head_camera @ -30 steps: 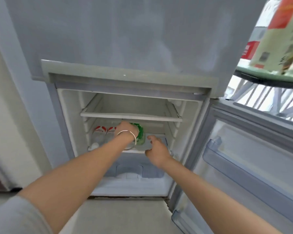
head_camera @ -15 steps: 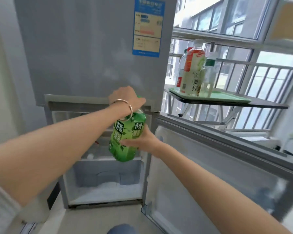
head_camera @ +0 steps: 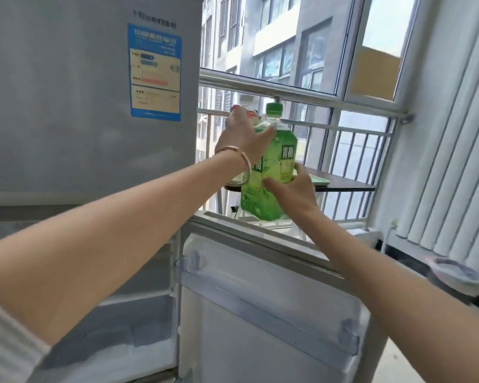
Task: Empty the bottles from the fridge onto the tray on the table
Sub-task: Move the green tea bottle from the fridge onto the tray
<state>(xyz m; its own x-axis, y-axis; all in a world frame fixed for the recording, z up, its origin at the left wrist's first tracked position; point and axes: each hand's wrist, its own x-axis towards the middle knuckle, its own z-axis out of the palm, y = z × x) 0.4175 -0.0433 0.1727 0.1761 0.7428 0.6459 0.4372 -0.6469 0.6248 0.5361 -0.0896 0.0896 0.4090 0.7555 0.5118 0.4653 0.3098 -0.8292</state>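
The bottle (head_camera: 268,172) is in the air at mid frame, in front of the tray (head_camera: 320,180). The left hand (head_camera: 244,139) wraps its shoulder with fingers (head_camera: 268,133) closed on it, and the right hand (head_camera: 293,192) cups its base. Lift it over the tray's rim and set it down flat. Other bottles (head_camera: 244,110) stand behind. The open fridge door (head_camera: 260,299) is below.

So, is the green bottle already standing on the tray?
No, the green bottle is in the air above the open fridge door, held by the left hand and the right hand, short of the tray.
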